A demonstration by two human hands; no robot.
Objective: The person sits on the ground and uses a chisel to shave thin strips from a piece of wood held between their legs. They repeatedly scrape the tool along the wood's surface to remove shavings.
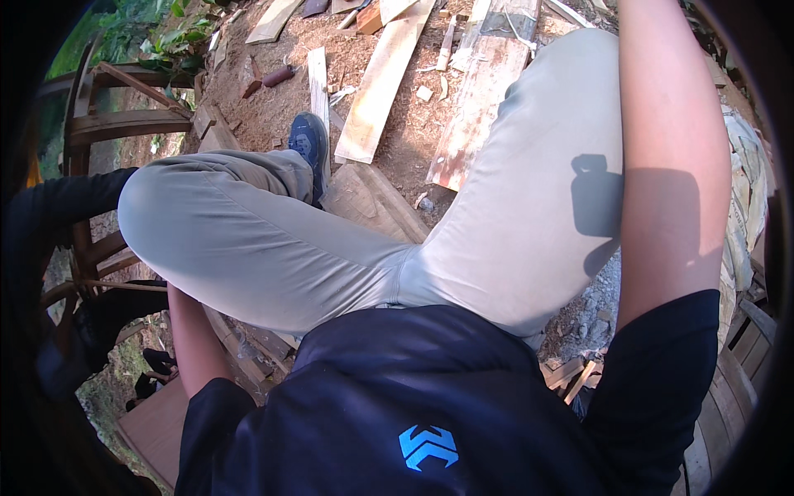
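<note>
Neither of my hands shows. My left forearm point(197, 343) comes out of a dark sleeve and passes behind my bent left knee, which hides the hand. Along the right side my bare right arm point(674, 124) stretches forward past my right thigh and leaves through the top edge, so its hand is out of the picture. I sit with my legs, in light grey trousers point(513, 223), spread apart. One blue shoe point(309, 149) rests on the ground beside a narrow pale wood strip point(318, 83). What either hand holds or touches cannot be seen.
Pale planks point(387, 83) and a weathered board point(484, 99) lie on sawdust-covered soil, with several offcuts about. A wooden block point(368, 198) lies between my legs. At left are a wooden frame point(124, 124) and a person's dark sleeve point(66, 198). Wrapped sheeting point(740, 207) is at right.
</note>
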